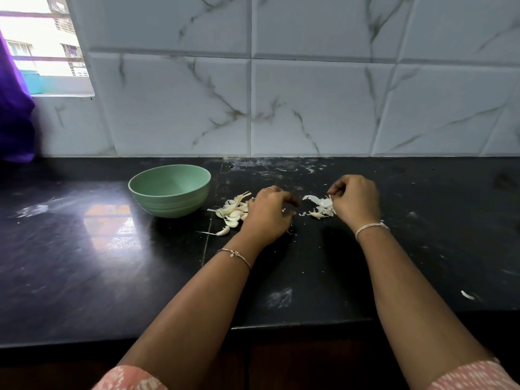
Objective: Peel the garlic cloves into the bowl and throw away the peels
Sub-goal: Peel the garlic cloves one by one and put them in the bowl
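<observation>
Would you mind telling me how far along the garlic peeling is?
Early: the bowl looks empty, though a few peels already lie loose on the counter. The left hand is at the garlic cloves, the right hand at the peels; what either holds is hidden. Peeling and binning remain.

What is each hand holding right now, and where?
Right hand seems to pinch the white papery garlic peels at their edge; left hand curls over the pale garlic cloves, grip hidden.

left hand (267,212) at cloves (232,211) | right hand (356,201) at peels (320,204) | bowl (168,205) left
</observation>
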Demonstrator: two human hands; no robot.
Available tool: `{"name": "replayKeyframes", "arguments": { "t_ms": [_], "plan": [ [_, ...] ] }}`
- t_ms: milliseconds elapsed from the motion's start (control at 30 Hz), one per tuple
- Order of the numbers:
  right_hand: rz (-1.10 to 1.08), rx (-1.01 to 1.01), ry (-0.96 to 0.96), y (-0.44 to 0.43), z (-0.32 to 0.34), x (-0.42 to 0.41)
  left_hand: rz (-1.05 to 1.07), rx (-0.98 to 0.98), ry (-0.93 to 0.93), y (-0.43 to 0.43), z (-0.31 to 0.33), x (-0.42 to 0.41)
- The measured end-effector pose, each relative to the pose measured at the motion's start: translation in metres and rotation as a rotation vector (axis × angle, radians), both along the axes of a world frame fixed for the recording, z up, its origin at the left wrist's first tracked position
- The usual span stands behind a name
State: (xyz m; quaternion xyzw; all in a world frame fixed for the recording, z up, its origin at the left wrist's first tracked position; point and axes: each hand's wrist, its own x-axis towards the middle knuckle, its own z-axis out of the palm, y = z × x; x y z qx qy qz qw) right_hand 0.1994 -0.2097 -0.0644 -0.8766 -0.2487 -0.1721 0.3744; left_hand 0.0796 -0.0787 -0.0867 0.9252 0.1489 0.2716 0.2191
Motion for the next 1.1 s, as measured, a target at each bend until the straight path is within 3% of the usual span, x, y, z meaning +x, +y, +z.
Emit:
{"name": "replayKeyframes", "arguments": {
  "t_ms": [167, 533, 667, 867, 1100],
  "plan": [
    [-0.049, -0.086, -0.022, -0.006, 0.002, -0.001, -0.040, 0.121, 0.157, -0.004, -0.003, 0.000],
    [-0.065, -0.109, -0.178, -0.004, -0.001, 0.003, -0.015, 0.387, 0.136, -0.025, -0.002, 0.037],
    [-0.063, -0.043, -0.153, -0.004, 0.003, 0.002, 0.002, 0.299, 0.097, -0.023, -0.002, 0.039],
    [0.076, 0.115, -0.174, 0.001, 0.002, -0.003, 0.020, -0.041, -0.078, -0.020, 0.008, 0.033],
    [0.058, -0.093, -0.225, 0.003, -0.002, -0.012, 0.064, -0.157, -0.077, -0.012, 0.025, 0.011]
  ]
}}
